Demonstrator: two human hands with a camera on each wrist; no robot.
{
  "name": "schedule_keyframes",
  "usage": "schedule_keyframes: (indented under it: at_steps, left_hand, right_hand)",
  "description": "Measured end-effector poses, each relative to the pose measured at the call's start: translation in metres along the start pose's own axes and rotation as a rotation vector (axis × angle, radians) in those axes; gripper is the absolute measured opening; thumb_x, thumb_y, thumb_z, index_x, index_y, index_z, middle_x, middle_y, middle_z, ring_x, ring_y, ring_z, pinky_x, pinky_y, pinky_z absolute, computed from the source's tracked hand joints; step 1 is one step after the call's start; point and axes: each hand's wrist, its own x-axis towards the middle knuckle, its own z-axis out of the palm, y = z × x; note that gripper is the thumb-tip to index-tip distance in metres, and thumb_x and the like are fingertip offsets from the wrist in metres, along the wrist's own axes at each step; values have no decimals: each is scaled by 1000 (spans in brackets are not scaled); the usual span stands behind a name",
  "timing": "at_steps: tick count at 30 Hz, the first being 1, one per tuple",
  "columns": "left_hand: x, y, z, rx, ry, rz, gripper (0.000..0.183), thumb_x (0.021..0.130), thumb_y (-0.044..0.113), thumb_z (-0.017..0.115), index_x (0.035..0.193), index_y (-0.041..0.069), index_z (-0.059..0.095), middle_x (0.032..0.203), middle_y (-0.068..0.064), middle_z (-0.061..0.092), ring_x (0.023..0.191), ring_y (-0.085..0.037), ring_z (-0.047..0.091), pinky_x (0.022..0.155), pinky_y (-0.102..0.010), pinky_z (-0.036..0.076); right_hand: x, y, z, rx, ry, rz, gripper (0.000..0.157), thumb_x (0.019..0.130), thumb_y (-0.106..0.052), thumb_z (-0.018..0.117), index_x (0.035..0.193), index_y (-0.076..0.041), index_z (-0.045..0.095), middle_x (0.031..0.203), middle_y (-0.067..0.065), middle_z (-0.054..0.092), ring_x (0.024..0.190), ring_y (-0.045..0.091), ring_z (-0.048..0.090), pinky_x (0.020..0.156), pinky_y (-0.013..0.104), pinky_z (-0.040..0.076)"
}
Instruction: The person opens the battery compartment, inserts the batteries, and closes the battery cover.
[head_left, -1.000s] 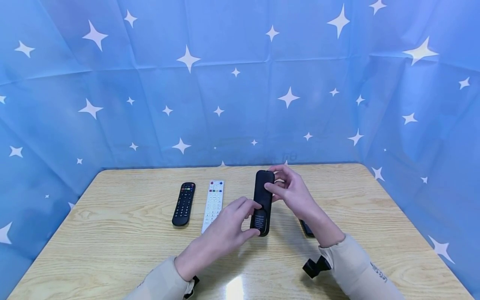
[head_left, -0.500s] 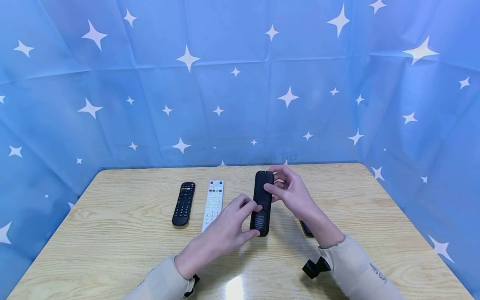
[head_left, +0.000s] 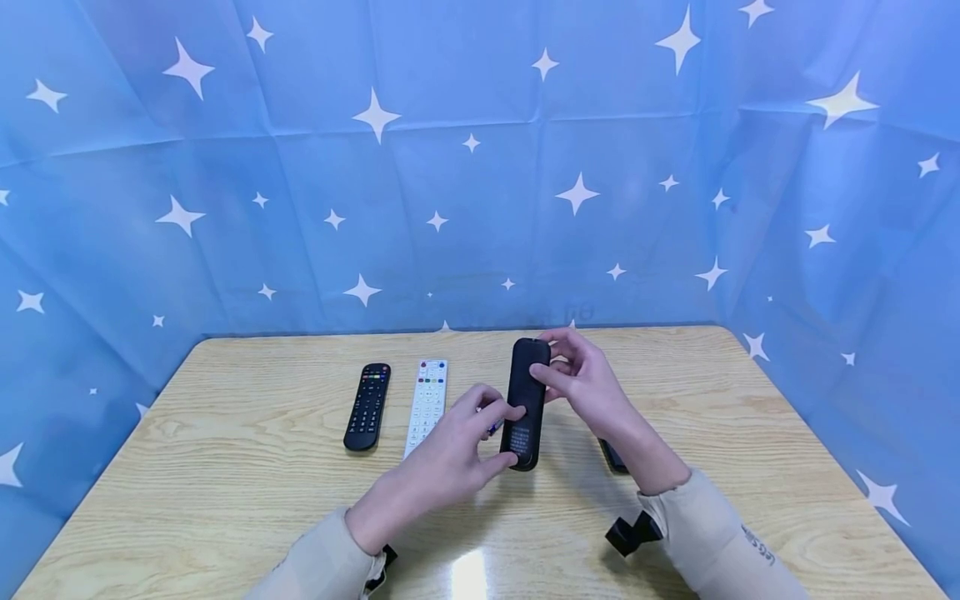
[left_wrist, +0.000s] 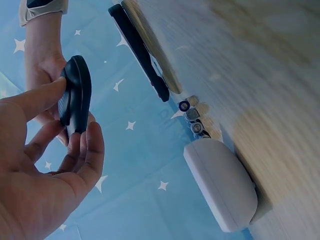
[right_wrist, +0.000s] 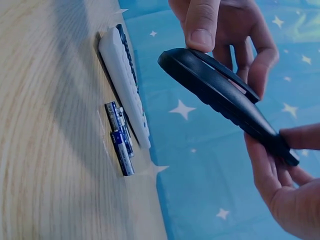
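Observation:
A black remote control (head_left: 527,387) is held up over the table, its back with a small printed label facing the head camera. My right hand (head_left: 588,383) grips its upper end between thumb and fingers. My left hand (head_left: 457,450) pinches the battery cover (right_wrist: 225,75) on the lower half, thumb at the bottom end and fingertip at the cover's upper edge. Seen from the right wrist, that cover's inner end stands up from the body, leaving a gap. Several small batteries (right_wrist: 120,137) lie on the table below; in the head view the left hand mostly hides them.
A white remote control (head_left: 427,400) and a second black remote control (head_left: 367,408) lie at the left on the wooden table (head_left: 262,517). Another dark remote (head_left: 613,457) is mostly hidden beneath the right forearm. A blue star-patterned curtain (head_left: 480,208) stands behind the table.
The held remote has risen very slightly, and my left hand has shifted a little upward with its fingers. A bit of a battery now shows between that hand and the remote.

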Motion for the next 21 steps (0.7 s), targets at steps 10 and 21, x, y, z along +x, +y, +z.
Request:
schedule_keyframes:
  at_steps: [10, 21]
  left_hand:
    - [2, 0, -2, -148, 4, -103, 58, 86, 8, 85, 139, 14, 61, 128, -5, 50, 107, -21, 57, 81, -27, 57]
    - [6, -1, -5, -206, 65, -80, 45, 82, 1, 86, 124, 9, 70, 108, 1, 61, 94, -24, 62, 76, -33, 59]
  right_hand:
    - [2, -6, -2, 3, 7, 9, 42, 97, 2, 66, 135, 0, 49, 107, 17, 58, 86, 23, 70, 68, 40, 62]
    - [4, -6, -3, 21, 10, 53, 42, 97, 0, 66, 135, 2, 48, 108, 18, 57, 87, 23, 70, 70, 42, 62]
